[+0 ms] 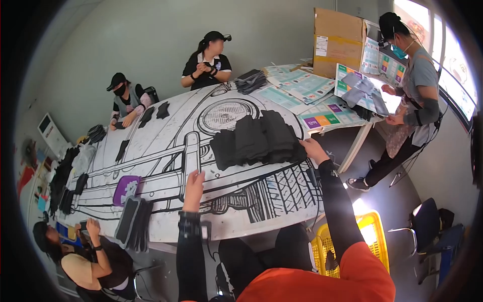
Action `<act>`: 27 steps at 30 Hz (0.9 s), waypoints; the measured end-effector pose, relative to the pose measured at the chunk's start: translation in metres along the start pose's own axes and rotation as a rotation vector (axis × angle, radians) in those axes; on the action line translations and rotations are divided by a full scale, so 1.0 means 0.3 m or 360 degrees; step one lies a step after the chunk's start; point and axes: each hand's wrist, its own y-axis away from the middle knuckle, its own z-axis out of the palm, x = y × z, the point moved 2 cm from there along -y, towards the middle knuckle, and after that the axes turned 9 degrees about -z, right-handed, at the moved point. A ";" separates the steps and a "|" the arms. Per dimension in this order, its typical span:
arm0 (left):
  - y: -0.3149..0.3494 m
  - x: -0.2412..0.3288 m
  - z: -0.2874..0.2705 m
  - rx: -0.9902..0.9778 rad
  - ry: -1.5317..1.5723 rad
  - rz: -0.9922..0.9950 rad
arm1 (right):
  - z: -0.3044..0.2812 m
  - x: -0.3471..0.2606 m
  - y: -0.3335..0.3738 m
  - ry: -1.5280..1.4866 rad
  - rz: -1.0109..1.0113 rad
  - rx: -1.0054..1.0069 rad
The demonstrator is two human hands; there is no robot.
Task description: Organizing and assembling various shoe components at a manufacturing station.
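A wide pile of black folded fabric pieces that look like socks (pixel 251 141) lies in front of me on the table (pixel 166 226), its pieces in overlapping stacks. My right hand (pixel 316 151) is at the pile's right edge, thumb and fingers closed on the outermost socks; part of the fingers is hidden. My left hand (pixel 193 192) hovers over the tabletop, left of and nearer than the pile. Its thumb and forefinger are apart and I see nothing between them. Black sleeves cover both my forearms.
A grey-edged stack of dark socks (pixel 134 224) and a purple tray (pixel 126 190) are at left. A yellow basket (pixel 375 236) stands by my right side. Printed sheets (pixel 302 85) and a cardboard box (pixel 338 43) are at far right. Several co-workers surround the tables, one holding sheets.
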 end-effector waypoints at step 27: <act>-0.389 -0.022 0.297 0.0072 -0.0495 0.0353 | 0.138 -0.020 -0.036 -0.0777 -0.0327 0.0027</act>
